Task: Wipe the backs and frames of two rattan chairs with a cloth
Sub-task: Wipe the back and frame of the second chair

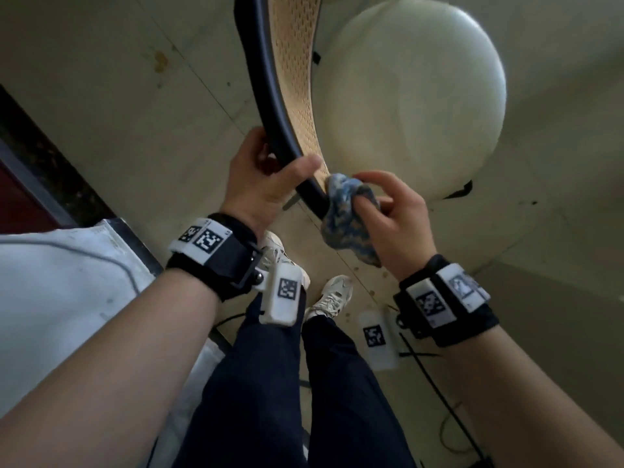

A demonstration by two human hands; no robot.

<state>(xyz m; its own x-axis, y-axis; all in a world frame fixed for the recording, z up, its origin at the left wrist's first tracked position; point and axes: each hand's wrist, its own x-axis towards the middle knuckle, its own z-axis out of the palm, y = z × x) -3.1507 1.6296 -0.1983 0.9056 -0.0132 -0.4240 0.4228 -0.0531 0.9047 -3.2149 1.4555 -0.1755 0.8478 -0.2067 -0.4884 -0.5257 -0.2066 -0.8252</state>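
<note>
A rattan chair stands in front of me, seen from above: a curved black frame (266, 79) with a tan woven back (297, 69) and a round white seat cushion (412, 96). My left hand (263, 184) grips the black top rail, thumb over it. My right hand (391, 214) holds a bunched blue and white cloth (347, 217) and presses it against the rail's end, just right of my left thumb. Only one chair is in view.
A white surface (67, 282) with a dark edge lies at the lower left. My legs and white shoes (332, 295) stand on the pale tiled floor (135, 96). Black cables (439, 393) trail on the floor at the lower right.
</note>
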